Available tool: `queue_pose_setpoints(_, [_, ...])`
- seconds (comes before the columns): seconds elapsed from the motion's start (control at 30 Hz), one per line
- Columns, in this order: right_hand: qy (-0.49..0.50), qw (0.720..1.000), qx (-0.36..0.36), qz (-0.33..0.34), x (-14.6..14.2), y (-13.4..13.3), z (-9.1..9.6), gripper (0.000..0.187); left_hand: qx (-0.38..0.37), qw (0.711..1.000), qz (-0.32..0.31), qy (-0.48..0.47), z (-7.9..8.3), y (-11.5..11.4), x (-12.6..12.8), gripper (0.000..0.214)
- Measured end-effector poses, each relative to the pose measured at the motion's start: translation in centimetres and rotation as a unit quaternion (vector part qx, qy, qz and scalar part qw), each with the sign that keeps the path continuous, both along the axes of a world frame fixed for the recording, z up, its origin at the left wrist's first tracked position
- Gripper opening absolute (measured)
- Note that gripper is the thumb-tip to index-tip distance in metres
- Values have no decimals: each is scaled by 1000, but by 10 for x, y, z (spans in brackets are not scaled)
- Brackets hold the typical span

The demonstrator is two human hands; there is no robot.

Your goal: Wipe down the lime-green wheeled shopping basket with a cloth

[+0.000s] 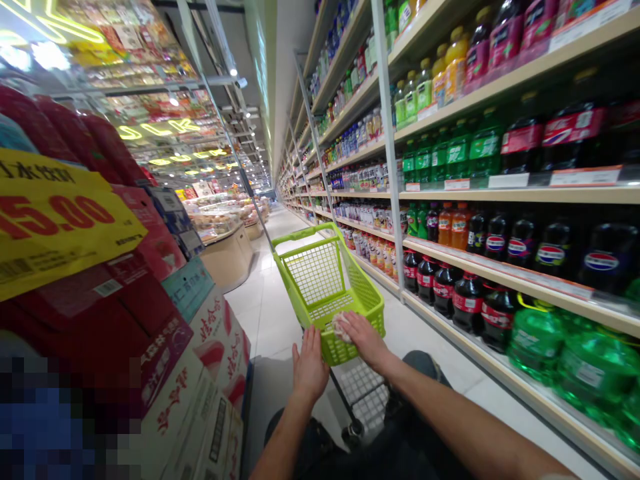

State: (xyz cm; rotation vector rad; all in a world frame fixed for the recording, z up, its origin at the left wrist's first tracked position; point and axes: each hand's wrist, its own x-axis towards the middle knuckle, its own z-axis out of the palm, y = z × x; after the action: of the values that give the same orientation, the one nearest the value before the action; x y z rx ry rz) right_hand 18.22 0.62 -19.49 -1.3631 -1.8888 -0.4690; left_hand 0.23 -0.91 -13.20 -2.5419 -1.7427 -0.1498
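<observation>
A lime-green shopping basket cart (pixel 327 280) stands in the aisle in front of me, empty. My right hand (pixel 363 337) rests on its near rim, fingers closed on a small white crumpled cloth or paper (pixel 341 327). My left hand (pixel 309 363) is just left of the basket's near edge, fingers stretched out straight and close together, touching or nearly touching the rim. Below the basket a white wire lower rack (pixel 363 393) of the cart shows.
Long shelves (pixel 500 197) of soda and juice bottles run along the right. Stacked red and white boxes (pixel 200 347) with a yellow price sign (pixel 55 220) crowd the left. The tiled aisle floor (pixel 265 300) stretches ahead toward display islands.
</observation>
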Motion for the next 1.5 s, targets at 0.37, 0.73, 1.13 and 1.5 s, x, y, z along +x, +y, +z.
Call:
queue_pose_setpoints(0.37, [-32,998,28,39,-54,-3,2,43,-24,994,-6,-102,-3,7,-12,74])
queue_pose_setpoints(0.73, [18,1000,15,-3,1,-12,10,44,-28,993,3,-116,4,7,-3,70])
queue_pose_setpoints(1.13, [-69,990,42,119,-23,-33,-11,36,-7,999,-11,-53,-4,1,-11,80])
queue_pose_setpoints(1.5, [20,999,-12,25,34,-48,-23,41,51,997,-66,-2,-7,-4,17,73])
